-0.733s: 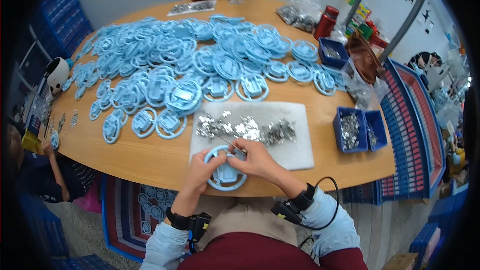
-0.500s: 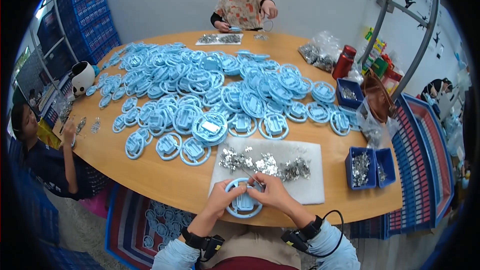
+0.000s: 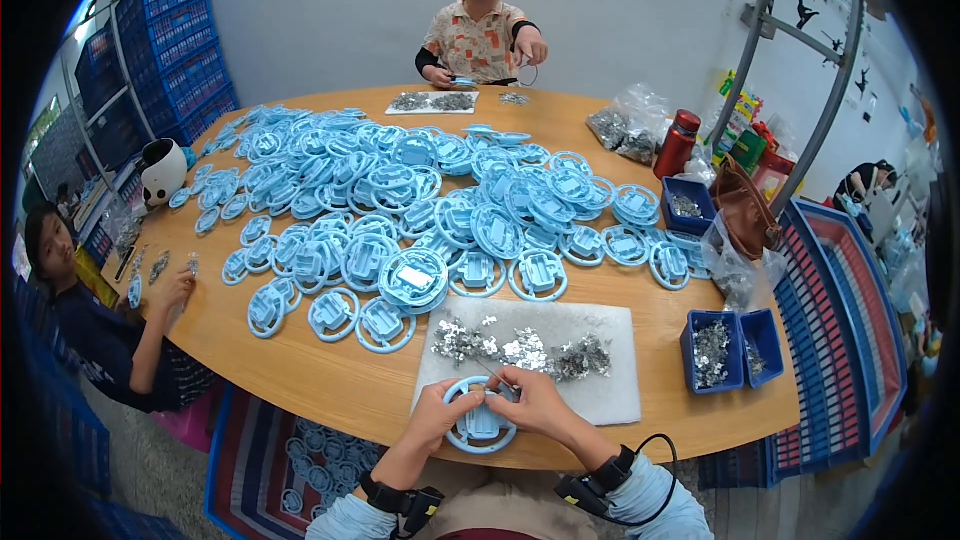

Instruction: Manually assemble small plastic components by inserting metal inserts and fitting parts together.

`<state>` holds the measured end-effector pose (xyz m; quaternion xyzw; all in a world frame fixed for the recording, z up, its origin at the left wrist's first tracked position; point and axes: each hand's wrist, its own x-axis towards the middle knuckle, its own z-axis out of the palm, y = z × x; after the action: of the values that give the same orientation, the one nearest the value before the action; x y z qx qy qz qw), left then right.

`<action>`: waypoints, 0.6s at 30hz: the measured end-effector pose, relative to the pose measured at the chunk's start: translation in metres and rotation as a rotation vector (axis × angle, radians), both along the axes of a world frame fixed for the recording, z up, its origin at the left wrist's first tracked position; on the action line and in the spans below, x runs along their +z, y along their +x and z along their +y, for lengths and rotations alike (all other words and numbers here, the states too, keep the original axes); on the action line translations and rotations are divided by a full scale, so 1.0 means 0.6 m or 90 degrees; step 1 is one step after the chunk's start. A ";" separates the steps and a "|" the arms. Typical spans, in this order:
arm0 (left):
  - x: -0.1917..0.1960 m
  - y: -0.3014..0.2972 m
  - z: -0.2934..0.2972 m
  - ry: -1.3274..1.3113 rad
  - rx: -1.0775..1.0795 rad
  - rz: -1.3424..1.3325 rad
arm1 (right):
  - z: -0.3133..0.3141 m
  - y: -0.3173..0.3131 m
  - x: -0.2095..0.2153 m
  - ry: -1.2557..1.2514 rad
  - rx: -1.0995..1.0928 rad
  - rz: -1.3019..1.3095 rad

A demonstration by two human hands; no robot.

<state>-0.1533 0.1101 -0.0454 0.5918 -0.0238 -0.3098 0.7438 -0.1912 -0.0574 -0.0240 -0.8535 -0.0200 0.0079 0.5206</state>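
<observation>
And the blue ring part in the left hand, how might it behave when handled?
The blue ring part in the left hand seems stiff: its outline looks evenly round. Probably light, given open gaps inside. Stood on edge, it might roll, being round.

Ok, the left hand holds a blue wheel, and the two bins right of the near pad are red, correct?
No: the two bins right of the near pad are blue, as the head view shows. The left hand does hold a blue wheel.
</observation>
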 end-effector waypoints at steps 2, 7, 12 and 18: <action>0.002 0.003 0.000 -0.001 0.004 -0.003 | 0.000 0.003 -0.002 -0.004 -0.002 0.000; 0.001 0.001 0.001 -0.007 0.001 0.016 | 0.000 0.002 -0.002 0.004 0.004 0.026; 0.002 -0.002 0.002 -0.008 -0.002 0.017 | 0.001 -0.002 -0.003 0.006 0.009 0.012; -0.004 -0.001 0.004 -0.014 -0.004 0.010 | 0.002 -0.003 0.000 -0.001 0.005 0.037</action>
<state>-0.1542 0.1123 -0.0478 0.5809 -0.0236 -0.3167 0.7495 -0.1930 -0.0563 -0.0237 -0.8532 -0.0086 0.0347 0.5204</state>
